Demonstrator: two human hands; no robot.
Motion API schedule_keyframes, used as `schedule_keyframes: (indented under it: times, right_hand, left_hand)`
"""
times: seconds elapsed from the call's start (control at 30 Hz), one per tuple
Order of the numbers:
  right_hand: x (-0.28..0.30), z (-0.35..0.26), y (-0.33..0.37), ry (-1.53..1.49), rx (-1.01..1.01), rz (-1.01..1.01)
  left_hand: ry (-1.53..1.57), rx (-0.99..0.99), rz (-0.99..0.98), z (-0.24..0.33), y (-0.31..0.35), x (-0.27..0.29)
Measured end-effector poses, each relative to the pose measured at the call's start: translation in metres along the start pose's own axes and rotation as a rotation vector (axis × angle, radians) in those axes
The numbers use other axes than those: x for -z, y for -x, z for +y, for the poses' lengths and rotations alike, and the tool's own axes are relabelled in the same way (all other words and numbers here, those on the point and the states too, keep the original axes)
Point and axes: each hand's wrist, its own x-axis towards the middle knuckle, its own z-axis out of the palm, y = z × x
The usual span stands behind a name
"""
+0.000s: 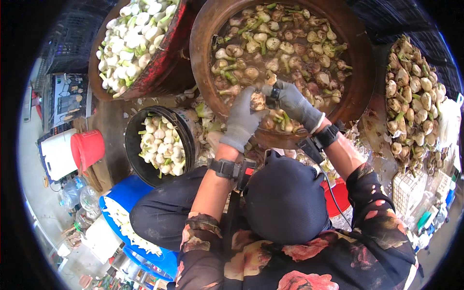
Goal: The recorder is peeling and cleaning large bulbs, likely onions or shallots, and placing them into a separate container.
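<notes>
Both my hands wear grey gloves and meet over the near rim of a wide brown tub. My left hand is closed round a soil-stained garlic bulb. Close beside it, my right hand grips a small tool with a black part; its blade or tip cannot be made out. Murky water fills the tub, with many unpeeled garlic bulbs floating in it, short green stems attached. Another pale bulb or piece shows just beyond my fingertips.
Peeled white garlic fills a red-sided tub at upper left and a black bucket below it. A blue basin holds pale scraps. Dirty bulbs are heaped at right. A red bucket stands far left.
</notes>
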Motion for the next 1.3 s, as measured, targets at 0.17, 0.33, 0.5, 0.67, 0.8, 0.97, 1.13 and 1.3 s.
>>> schedule_keyframes:
  times: [0.17,0.33,0.5,0.67,0.8,0.97,1.13,1.3]
  right_hand:
    - [0.003,0.004,0.018,0.046,-0.05,0.045]
    - [0.002,0.004,0.027,-0.057,0.022,-0.035]
    - [0.011,0.007,0.031,-0.052,0.089,-0.149]
    - [0.013,0.014,0.027,0.192,0.069,-0.02]
    - [0.013,0.027,0.018,0.693,0.473,0.085]
    - [0.005,0.02,0.02,0.315,0.496,0.034]
    - [0.009,0.011,0.04,0.144,0.594,-0.157]
    - [0.022,0.016,0.029,0.821,0.997,0.048]
  left_hand:
    - [-0.076,-0.2,0.003,0.017,0.003,0.003]
    - [-0.062,-0.22,0.022,0.012,0.01,0.001]
    - [0.071,-0.205,-0.012,0.0,0.009,0.004]
    - [1.049,0.221,-0.174,0.003,0.011,0.012]
    - [1.507,0.619,-0.131,0.001,0.009,0.009]
    - [0.739,0.397,0.076,0.015,0.008,0.002]
    - [1.12,0.517,0.045,0.007,0.004,0.015]
    - [0.495,0.288,0.275,0.002,0.003,0.023]
